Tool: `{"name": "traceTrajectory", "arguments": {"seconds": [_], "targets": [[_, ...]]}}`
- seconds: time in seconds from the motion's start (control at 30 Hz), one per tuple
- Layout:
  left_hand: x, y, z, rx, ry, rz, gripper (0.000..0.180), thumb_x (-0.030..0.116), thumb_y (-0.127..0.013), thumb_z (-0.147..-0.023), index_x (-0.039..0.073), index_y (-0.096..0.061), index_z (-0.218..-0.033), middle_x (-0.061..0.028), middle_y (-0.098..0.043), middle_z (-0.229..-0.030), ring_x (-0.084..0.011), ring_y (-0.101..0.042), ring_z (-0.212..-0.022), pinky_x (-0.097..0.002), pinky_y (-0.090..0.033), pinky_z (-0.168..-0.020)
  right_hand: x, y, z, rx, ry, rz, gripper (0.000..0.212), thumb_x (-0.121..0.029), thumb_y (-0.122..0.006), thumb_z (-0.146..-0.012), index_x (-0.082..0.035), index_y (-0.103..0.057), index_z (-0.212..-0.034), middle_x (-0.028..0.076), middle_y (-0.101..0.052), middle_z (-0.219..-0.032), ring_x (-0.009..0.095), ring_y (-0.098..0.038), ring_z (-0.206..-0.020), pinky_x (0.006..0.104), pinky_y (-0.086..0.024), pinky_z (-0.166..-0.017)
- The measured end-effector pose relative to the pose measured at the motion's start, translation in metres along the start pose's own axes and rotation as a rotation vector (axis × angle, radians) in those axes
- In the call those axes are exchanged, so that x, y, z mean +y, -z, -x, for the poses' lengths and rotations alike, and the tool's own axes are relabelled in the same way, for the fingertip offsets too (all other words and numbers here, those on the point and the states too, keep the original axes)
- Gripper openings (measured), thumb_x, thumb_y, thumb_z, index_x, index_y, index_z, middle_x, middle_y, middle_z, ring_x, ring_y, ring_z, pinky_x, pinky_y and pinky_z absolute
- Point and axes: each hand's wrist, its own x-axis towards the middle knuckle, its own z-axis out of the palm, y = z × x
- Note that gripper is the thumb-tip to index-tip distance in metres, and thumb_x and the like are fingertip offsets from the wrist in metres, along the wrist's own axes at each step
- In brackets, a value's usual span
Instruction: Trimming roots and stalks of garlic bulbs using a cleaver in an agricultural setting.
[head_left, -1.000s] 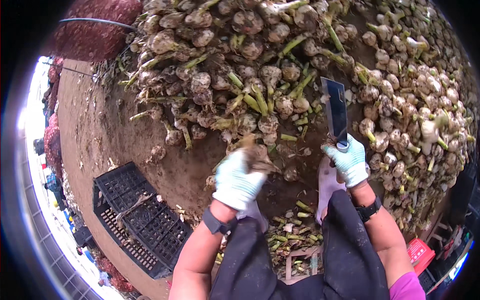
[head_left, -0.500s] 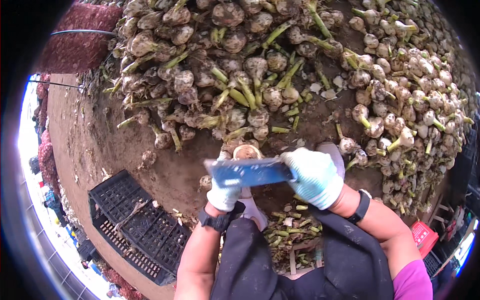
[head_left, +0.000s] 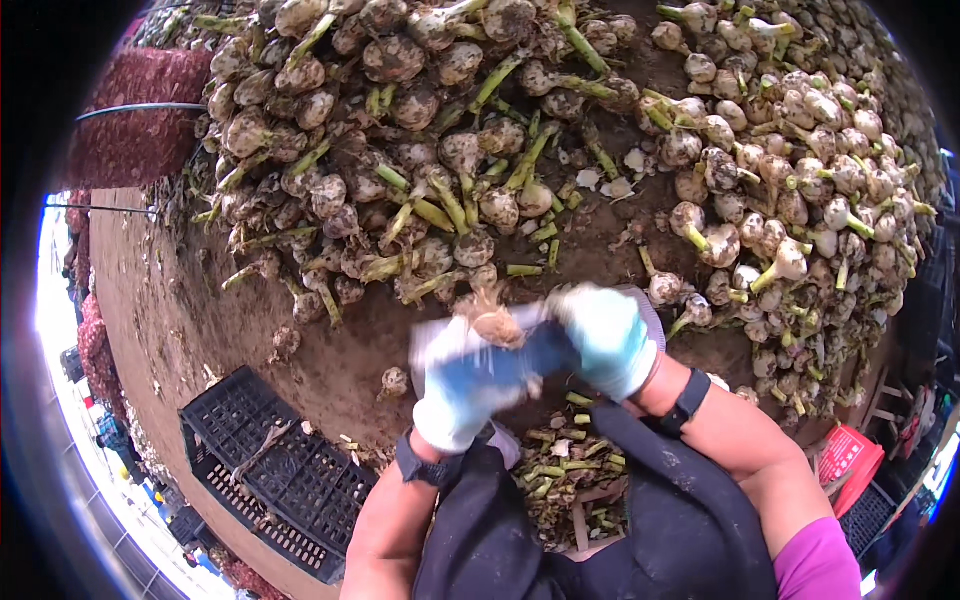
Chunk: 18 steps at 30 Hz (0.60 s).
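Plainly, in the head view, the left hand in a white-and-pale-blue knitted glove (head_left: 448, 422) has its fingers curled around a brownish-white garlic bulb with dry, stringy roots (head_left: 494, 325), which sits low over the brown earth floor (head_left: 345, 375), between the person and the garlic piles. The right hand in a matching glove (head_left: 608, 345) is clenched, its grip hiding the handle of a broad rectangular dark-blue metal knife (head_left: 488, 372). The blade reaches leftward, below the bulb and in front of the left glove; motion blur hides whether it touches either. Beyond the hands lie a heap of soil-stained garlic with green stalks (head_left: 400, 150) and, to the right, a paler garlic heap (head_left: 790, 200). At lower right, a flat-faced red plastic object (head_left: 848, 462) bears white printing, too small to read.
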Motion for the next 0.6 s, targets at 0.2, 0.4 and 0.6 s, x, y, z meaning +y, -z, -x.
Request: {"name": "traceTrajectory", "arguments": {"seconds": [0.2,0.4,0.6], "targets": [[0.001,-0.018,-0.006,0.119,0.273,0.545,0.067,0.022,-0.083,-0.056,0.004,-0.05,-0.111,-0.0035,-0.061,-0.093,-0.0116,-0.057,-0.086,-0.0257,-0.048,-0.078,0.005,0.03,-0.015,0.004,-0.838,-0.653,0.031,-0.026,-0.073,-0.071,-0.002,-0.061,-0.085,0.005,-0.061,-0.066,0.01,-0.055,-0.057,0.0275,-0.046,-0.056],[0.014,-0.014,-0.017,0.294,-0.148,-0.209,0.085,0.03,-0.084,-0.056,-0.001,-0.038,-0.119,-0.0118,-0.05,-0.109,-0.0233,-0.053,-0.099,-0.031,-0.043,-0.088,-0.019,0.035,-0.026,-0.169,-0.829,-1.091,0.034,-0.019,-0.073,-0.072,-0.001,-0.061,-0.098,0.002,-0.063,-0.084,0.006,-0.054,-0.073,0.0237,-0.045,-0.066],[-0.001,-0.007,-0.006,0.162,0.47,1.134,0.045,0.01,-0.064,-0.077,-0.001,-0.045,-0.116,-0.0051,-0.06,-0.086,-0.0082,-0.056,-0.069,-0.0214,-0.049,-0.061,-0.028,0.048,-0.03,-0.26,-0.535,-0.729,0.036,-0.022,-0.074,-0.069,-0.007,-0.062,-0.1,0.005,-0.065,-0.083,0.012,-0.061,-0.072,0.0265,-0.047,-0.063]]}}
